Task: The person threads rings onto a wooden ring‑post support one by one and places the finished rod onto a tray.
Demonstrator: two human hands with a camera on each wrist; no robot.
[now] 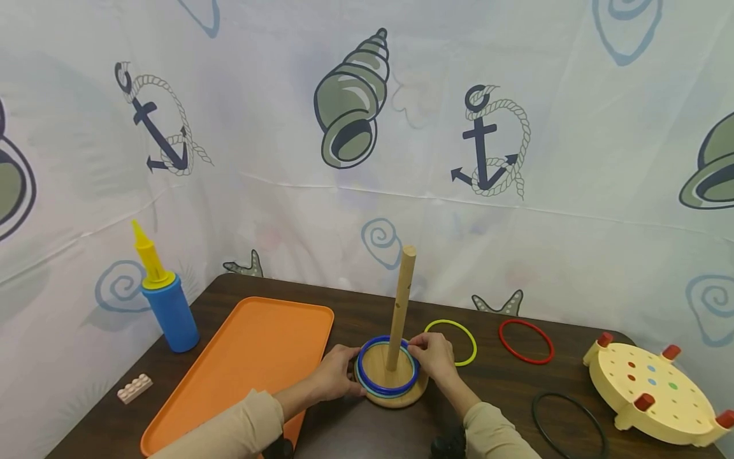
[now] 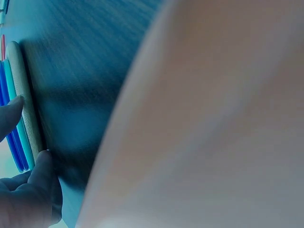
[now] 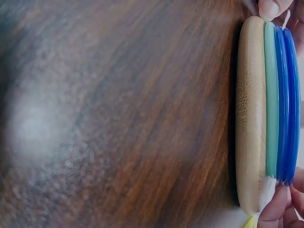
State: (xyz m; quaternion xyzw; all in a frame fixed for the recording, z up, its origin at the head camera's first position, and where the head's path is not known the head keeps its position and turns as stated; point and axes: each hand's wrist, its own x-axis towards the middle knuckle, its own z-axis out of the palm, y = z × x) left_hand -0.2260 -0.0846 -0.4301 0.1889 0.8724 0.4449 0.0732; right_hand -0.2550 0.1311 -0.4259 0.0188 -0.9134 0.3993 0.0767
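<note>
Fingers [image 1: 343, 354] of the left hand [image 1: 332, 375] clasp the edge of a rounded, grain-speckled wooden base [image 3: 251, 118]; those of the right hand [image 1: 434, 354] pinch glossy blue rings [image 3: 293, 104]. These lie above a teal ring [image 3: 271, 104], encircling the base's cylindrical post [image 1: 400, 309], on a dark wood-grain desk [image 1: 487, 401].
</note>
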